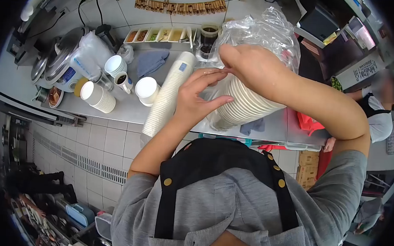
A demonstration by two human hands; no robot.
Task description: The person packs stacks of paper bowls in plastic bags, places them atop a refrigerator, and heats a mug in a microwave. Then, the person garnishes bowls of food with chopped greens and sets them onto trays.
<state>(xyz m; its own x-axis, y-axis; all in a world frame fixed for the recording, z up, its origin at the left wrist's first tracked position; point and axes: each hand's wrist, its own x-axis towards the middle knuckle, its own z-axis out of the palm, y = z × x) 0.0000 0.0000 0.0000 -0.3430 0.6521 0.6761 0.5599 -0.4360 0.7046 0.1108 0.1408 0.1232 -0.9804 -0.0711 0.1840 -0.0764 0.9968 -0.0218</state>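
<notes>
A large stack of white paper bowls (247, 103) lies in a clear plastic bag (266, 31) on the metal counter in front of me. My right hand (249, 65) reaches over the stack with the wrist bent and the fingers pinched together on the plastic. Its fingertips meet those of my left hand (200, 94) at the left end of the stack. On the left hand the fingers stretch out, and the thumb stands apart beside the bowls. Just left of that hand is a long sleeve of white paper cups (168, 94).
Shorter cup stacks (98, 97), a white tub (147, 90) and a blue cloth (152, 62) are on the left of the counter (126, 107). Condiment trays (159, 35) line the wall. A person (378, 110) stands at the right.
</notes>
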